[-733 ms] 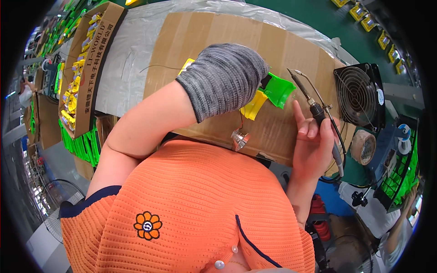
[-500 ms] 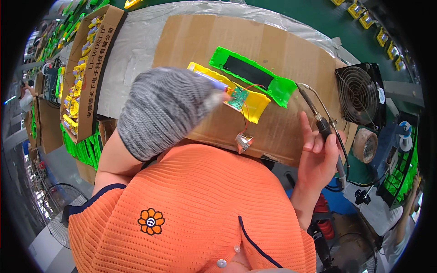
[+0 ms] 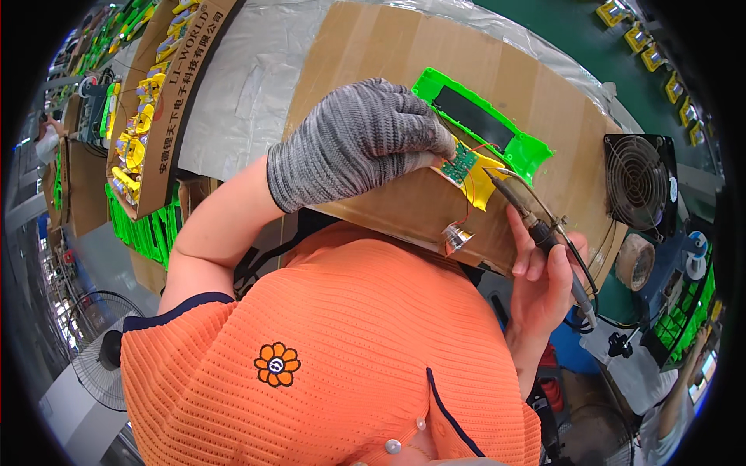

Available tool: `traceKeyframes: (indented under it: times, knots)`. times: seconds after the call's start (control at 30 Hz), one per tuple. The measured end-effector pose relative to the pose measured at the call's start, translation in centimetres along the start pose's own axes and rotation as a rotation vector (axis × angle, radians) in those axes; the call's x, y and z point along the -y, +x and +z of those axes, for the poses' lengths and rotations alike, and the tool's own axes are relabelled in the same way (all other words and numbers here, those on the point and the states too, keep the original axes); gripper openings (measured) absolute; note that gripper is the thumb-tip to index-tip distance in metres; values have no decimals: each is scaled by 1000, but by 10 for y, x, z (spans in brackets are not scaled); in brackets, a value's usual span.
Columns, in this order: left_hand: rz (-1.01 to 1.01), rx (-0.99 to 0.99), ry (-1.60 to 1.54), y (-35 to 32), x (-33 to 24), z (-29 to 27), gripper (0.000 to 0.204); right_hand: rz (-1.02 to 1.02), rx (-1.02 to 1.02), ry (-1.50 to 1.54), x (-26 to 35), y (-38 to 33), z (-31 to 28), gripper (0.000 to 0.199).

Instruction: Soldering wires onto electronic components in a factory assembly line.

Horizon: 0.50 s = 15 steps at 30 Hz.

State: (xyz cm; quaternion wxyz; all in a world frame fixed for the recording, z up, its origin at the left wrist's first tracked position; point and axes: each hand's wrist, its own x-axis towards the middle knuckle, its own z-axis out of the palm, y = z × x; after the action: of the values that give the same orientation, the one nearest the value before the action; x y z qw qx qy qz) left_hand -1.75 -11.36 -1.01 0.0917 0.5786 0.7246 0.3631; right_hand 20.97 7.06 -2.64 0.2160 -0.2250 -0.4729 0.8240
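Note:
My left hand [image 3: 353, 144], in a grey knit glove, is closed with its fingertips pinching the left edge of a small green circuit board [image 3: 463, 165]. The board lies on a yellow plastic shell [image 3: 483, 189], much of which the glove hides. Thin red wires run from the board to a shiny reflector cup [image 3: 457, 238] and toward a green plastic shell [image 3: 532, 155] with a dark panel. My bare right hand [image 3: 544, 279] is closed on a soldering iron [image 3: 538, 227] with a thin curved metal tube alongside. Its tip points at the board, just right of it.
Brown cardboard [image 3: 373, 39] covers the work surface. A black fan [image 3: 640, 182] and a tape roll [image 3: 636, 260] stand at the right. At the left is a cardboard box [image 3: 183, 101] of yellow parts, with green shells [image 3: 140, 229] below it.
My left hand has moved right onto the circuit board's edge. The soldering iron's tip has come left and down from beside the green shell to near the board. The whole view has shifted somewhat.

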Motion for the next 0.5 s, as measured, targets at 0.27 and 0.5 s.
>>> traceKeyframes:
  times: [0.27, 0.5]
  knots:
    - [180, 197, 400, 15, -6, 3, 10, -9, 7, -115, -2, -2, 4, 17]
    - [161, 309, 513, 21, -13, 3, 13, 45, -30, -154, 4, -6, 17, 16]
